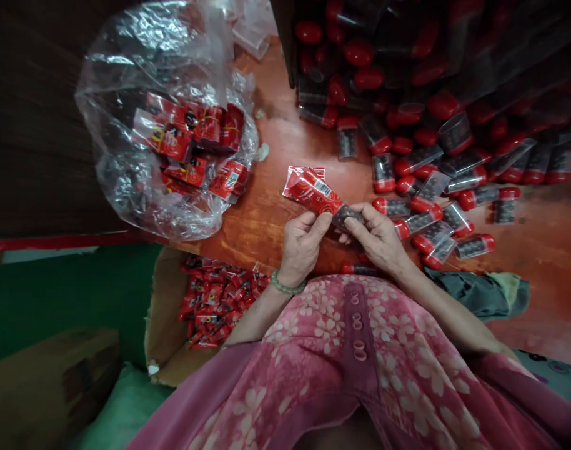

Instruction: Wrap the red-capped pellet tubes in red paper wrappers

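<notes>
In the head view, my left hand (302, 245), with a green bead bracelet at its wrist, pinches a red printed packet (316, 194) that has a barcode label. My right hand (377, 236) is closed on a small clear tube of dark pieces (346, 214) at the packet's lower right end. Tube and packet meet between the two thumbs; how far one sits inside the other I cannot make out. Behind the packet's far end, more red wrapper (290, 177) shows on the wooden table (276, 125).
A large pile of clear tubes with red caps (430, 169) spreads over the right side. At the left stands a clear plastic bag (121, 181) with red packets. Below the table edge, a cardboard box (161, 312) holds many red packets. Dark cloth (473, 294) lies right.
</notes>
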A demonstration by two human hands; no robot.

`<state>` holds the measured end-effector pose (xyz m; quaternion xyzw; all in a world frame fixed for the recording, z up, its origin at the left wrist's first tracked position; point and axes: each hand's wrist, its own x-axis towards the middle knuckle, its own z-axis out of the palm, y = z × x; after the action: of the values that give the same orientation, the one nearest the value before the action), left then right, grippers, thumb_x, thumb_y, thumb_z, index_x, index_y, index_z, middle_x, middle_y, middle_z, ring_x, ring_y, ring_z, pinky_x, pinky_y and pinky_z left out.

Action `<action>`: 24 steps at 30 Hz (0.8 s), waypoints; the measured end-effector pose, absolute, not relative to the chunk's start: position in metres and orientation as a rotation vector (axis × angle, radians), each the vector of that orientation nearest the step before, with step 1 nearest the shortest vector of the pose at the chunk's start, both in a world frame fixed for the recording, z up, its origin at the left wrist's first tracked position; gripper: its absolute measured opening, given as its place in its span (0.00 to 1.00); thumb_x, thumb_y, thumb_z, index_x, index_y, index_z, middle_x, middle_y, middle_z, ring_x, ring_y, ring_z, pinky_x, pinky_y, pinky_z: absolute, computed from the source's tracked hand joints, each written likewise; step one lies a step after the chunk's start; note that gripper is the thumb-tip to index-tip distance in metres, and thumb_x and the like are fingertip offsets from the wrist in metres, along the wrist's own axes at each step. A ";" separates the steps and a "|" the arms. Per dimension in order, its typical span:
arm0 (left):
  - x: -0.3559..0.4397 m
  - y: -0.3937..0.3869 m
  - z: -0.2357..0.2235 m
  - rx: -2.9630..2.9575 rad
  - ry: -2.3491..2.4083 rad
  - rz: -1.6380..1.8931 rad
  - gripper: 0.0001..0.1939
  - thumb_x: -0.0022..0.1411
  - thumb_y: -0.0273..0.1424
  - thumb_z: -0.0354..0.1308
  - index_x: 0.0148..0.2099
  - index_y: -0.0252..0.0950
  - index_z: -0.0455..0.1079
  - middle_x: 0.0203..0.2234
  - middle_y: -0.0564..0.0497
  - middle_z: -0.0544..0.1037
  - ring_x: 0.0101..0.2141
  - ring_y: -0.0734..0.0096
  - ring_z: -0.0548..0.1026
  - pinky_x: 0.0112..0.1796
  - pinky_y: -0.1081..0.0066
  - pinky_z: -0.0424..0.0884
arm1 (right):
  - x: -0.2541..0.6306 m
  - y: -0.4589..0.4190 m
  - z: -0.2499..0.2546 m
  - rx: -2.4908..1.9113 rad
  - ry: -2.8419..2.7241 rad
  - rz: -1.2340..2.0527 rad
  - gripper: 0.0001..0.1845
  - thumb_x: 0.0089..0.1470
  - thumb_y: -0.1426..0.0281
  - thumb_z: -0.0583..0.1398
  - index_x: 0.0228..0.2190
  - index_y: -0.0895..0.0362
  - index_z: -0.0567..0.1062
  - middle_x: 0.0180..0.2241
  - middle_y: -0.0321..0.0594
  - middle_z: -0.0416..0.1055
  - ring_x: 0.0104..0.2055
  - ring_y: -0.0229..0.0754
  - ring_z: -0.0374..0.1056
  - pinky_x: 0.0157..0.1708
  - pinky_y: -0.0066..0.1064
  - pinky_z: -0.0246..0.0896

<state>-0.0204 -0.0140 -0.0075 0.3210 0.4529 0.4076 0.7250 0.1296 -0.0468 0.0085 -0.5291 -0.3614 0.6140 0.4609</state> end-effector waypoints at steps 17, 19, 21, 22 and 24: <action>-0.021 0.003 0.005 0.629 0.824 0.908 0.20 0.52 0.48 0.72 0.39 0.38 0.83 0.42 0.43 0.85 0.47 0.56 0.83 0.41 0.66 0.80 | 0.116 -0.044 0.007 -1.336 -1.120 1.317 0.13 0.63 0.57 0.61 0.41 0.53 0.71 0.29 0.32 0.73 0.25 0.34 0.68 0.28 0.27 0.66; -0.022 0.004 0.005 0.634 0.839 0.857 0.21 0.52 0.49 0.72 0.39 0.37 0.83 0.43 0.42 0.85 0.46 0.55 0.83 0.39 0.67 0.80 | 0.116 -0.044 0.007 -1.266 -0.995 1.482 0.17 0.62 0.53 0.61 0.40 0.53 0.70 0.28 0.32 0.74 0.23 0.33 0.68 0.25 0.25 0.65; -0.020 0.005 0.007 0.610 0.865 0.848 0.21 0.50 0.49 0.73 0.38 0.37 0.82 0.42 0.42 0.86 0.46 0.56 0.83 0.40 0.66 0.80 | 0.116 -0.042 0.008 -1.274 -0.998 1.474 0.17 0.62 0.53 0.61 0.41 0.53 0.71 0.28 0.32 0.74 0.23 0.32 0.67 0.25 0.25 0.64; -0.018 0.005 0.008 0.590 0.882 0.863 0.22 0.49 0.49 0.74 0.37 0.37 0.82 0.40 0.43 0.86 0.45 0.56 0.83 0.41 0.65 0.80 | 0.116 -0.041 0.009 -1.309 -1.055 1.407 0.15 0.62 0.55 0.61 0.41 0.54 0.72 0.29 0.32 0.73 0.23 0.32 0.67 0.26 0.26 0.65; -0.015 0.007 0.010 0.547 0.923 0.919 0.22 0.46 0.49 0.75 0.35 0.37 0.82 0.35 0.45 0.86 0.43 0.58 0.84 0.44 0.65 0.80 | 0.115 -0.039 0.009 -1.390 -1.219 1.199 0.10 0.62 0.62 0.61 0.42 0.54 0.73 0.30 0.33 0.73 0.26 0.34 0.69 0.30 0.27 0.67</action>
<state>-0.0149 0.0067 0.0101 0.2512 0.4242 0.4223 0.7607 0.1146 -0.0392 0.0092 -0.5627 -0.4935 0.4852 0.4521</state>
